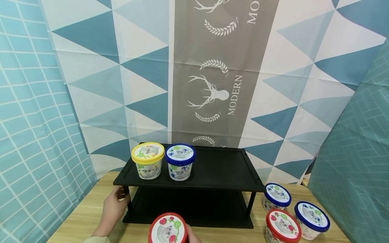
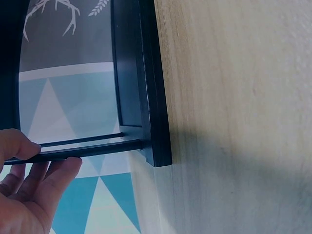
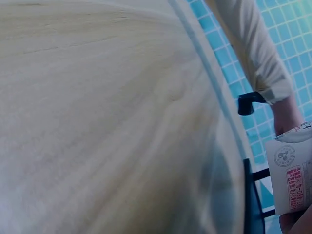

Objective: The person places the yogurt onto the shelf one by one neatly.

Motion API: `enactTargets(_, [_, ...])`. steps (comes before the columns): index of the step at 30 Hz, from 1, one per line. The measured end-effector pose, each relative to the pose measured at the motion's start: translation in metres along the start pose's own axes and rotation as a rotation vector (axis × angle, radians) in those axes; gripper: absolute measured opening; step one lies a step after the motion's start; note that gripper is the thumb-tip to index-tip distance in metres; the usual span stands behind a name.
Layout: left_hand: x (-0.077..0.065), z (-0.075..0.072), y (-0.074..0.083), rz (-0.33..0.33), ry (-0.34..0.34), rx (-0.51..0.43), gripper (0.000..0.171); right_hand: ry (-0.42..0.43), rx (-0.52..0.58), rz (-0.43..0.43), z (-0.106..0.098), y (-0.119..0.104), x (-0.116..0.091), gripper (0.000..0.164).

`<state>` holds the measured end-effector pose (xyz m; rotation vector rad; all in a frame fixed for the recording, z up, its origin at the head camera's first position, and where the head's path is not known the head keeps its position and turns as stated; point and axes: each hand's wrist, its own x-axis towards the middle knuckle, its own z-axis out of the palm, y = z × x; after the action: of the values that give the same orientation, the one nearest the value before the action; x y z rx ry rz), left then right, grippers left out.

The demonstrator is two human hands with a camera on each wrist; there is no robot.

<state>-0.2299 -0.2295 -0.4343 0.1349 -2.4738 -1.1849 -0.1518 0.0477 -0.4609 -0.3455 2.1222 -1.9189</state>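
Note:
My left hand (image 1: 112,209) pinches the left front post (image 2: 92,150) of a black two-tier shelf (image 1: 225,168), thumb on one side and fingers on the other. At the front, close before the lower tier, my right hand (image 1: 193,235) holds a red-lidded tub (image 1: 168,230) with strawberry pictures on its lid. Printed text shows on that tub's white side in the right wrist view, where only a bit of the hand (image 3: 298,223) appears. On the upper tier, a yellow-lidded tub (image 1: 149,162) stands left of a blue-lidded tub (image 1: 180,162).
Right of the shelf, on the wooden table (image 1: 76,226), stand another red-lidded tub (image 1: 283,225) and two blue-lidded tubs, one at the back (image 1: 277,195) and one farther right (image 1: 312,219). Patterned cloth (image 1: 146,67) hangs behind the shelf, with tile-print sheets at both sides.

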Motion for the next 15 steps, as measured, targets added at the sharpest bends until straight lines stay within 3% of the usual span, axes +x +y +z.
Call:
enactTargets(7, [0.002,0.001,-0.001,0.0,0.0,0.005,0.038,-0.018,-0.034,0.05,-0.018,-0.019,-0.008,0.077])
enactTargets(15, [0.002,0.002,-0.002,0.017,0.026,0.009,0.037,0.055,-0.106,0.071,-0.032,-0.04,-0.017,0.082])
